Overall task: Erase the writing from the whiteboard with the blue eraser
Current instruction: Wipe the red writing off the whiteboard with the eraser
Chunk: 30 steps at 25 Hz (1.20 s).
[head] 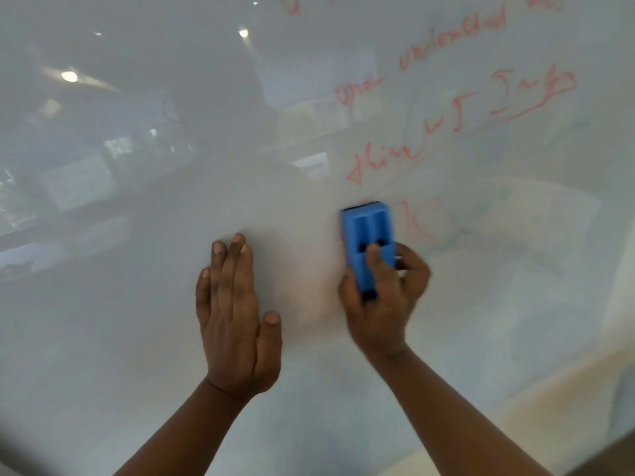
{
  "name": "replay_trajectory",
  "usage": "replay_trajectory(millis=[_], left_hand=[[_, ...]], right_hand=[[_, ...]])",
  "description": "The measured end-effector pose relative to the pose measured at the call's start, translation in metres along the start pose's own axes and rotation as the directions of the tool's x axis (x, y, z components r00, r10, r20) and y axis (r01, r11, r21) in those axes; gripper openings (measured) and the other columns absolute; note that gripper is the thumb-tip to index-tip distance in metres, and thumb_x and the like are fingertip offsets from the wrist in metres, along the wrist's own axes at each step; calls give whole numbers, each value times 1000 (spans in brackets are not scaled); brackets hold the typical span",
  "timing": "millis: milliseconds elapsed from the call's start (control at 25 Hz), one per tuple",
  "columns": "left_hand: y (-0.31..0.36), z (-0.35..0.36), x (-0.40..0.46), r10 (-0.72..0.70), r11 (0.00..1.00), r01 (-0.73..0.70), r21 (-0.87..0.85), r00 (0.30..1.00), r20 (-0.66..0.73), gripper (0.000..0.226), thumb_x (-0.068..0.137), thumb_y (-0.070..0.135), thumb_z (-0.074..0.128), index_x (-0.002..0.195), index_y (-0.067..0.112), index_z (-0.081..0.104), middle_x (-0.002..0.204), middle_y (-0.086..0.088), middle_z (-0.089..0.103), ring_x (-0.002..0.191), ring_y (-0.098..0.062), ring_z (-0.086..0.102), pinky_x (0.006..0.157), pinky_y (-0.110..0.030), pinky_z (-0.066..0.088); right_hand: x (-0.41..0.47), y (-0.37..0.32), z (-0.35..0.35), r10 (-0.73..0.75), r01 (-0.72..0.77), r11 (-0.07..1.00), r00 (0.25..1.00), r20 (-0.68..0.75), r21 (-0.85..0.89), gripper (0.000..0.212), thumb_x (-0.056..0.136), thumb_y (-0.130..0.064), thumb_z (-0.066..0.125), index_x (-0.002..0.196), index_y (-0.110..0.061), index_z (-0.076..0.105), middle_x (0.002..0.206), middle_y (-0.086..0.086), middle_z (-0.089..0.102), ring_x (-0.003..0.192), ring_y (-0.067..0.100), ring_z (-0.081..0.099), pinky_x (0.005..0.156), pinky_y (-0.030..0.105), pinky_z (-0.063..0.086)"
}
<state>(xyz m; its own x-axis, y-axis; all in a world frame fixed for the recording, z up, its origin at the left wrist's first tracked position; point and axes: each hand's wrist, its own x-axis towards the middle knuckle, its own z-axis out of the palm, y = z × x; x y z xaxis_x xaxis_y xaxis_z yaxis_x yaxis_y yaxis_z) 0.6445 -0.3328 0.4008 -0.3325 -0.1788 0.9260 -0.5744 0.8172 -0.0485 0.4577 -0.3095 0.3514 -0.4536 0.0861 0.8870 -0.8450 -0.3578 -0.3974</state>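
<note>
The whiteboard [137,321] fills the head view. Red handwriting [457,108] runs in several slanted lines across its upper right. My right hand [385,304] grips the blue eraser [367,242], which stands upright with its dark felt side pressed to the board, just below and left of the lowest full line of writing. Faint red marks [419,221] show directly right of the eraser. A pale pink smear [316,280] lies to its left. My left hand [237,314] rests flat on the board, fingers together, left of the eraser.
The glossy board reflects ceiling lights [69,76] and room furniture on its left half. The board's lower edge [515,403] runs diagonally at the bottom right. Faint greenish residue [494,207] marks the right side.
</note>
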Motion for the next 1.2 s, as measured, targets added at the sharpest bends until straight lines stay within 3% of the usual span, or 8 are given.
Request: replay_trajectory(millis=[160,320,520,720,920,1000,1080,1200], left_hand=[[23,23,1,-8,996,10,-84,1000,24,73,94,27,32,163,7,16,171,-8,20,159,-31,17,128,-44,9],[26,30,4,8,998,-8,-69,1000,-6,72,95,28,30,163,9,14,171,-7,20,159,-32,18,128,-44,9],[31,33,5,-17,996,15,-84,1000,-14,73,95,26,30,163,8,14,172,-7,18,160,-31,14,128,-45,7],[32,35,6,17,997,-15,-71,999,31,73,95,27,30,163,7,13,171,-13,21,160,-35,15,128,-46,6],[58,61,17,23,989,-18,-144,999,38,75,93,25,31,163,4,11,171,-13,19,160,-34,15,128,-44,6],[62,65,19,10,988,-8,-157,1000,7,76,92,23,32,162,1,12,170,-15,19,160,-35,15,127,-44,5],[67,71,24,0,985,-1,-171,1000,-5,78,90,23,32,162,1,11,171,-14,18,160,-34,13,127,-44,4],[87,84,34,-87,969,85,-233,996,2,81,88,24,33,163,3,9,172,-8,15,161,-28,8,128,-42,1]], right_hand=[[-44,18,-26,-302,337,937,913,274,-93,51,83,-37,74,130,-32,55,122,3,48,101,24,51,79,41,45],[9,54,-37,134,-135,985,991,-16,-107,41,91,-26,66,129,-19,54,125,8,39,109,39,49,84,59,50],[-35,14,-19,-278,295,953,941,193,-65,47,95,-39,66,137,-29,49,123,8,47,106,25,49,75,46,50],[17,57,-28,190,-200,977,972,-135,-67,42,94,-27,67,133,-17,54,128,9,41,112,27,46,86,55,49],[6,70,-40,-48,52,992,998,34,-116,39,101,-34,63,137,-20,57,132,13,48,108,29,50,83,52,51],[33,104,-61,82,-89,982,995,-49,-167,40,99,-25,63,135,-8,60,134,23,51,112,32,48,88,58,51],[65,120,-58,214,-250,952,956,-201,-176,45,98,-24,63,141,-11,53,138,29,51,119,30,45,102,49,43],[36,99,-43,94,-106,975,993,-70,-197,44,105,-30,56,147,-21,47,146,22,47,118,30,47,105,32,35]])
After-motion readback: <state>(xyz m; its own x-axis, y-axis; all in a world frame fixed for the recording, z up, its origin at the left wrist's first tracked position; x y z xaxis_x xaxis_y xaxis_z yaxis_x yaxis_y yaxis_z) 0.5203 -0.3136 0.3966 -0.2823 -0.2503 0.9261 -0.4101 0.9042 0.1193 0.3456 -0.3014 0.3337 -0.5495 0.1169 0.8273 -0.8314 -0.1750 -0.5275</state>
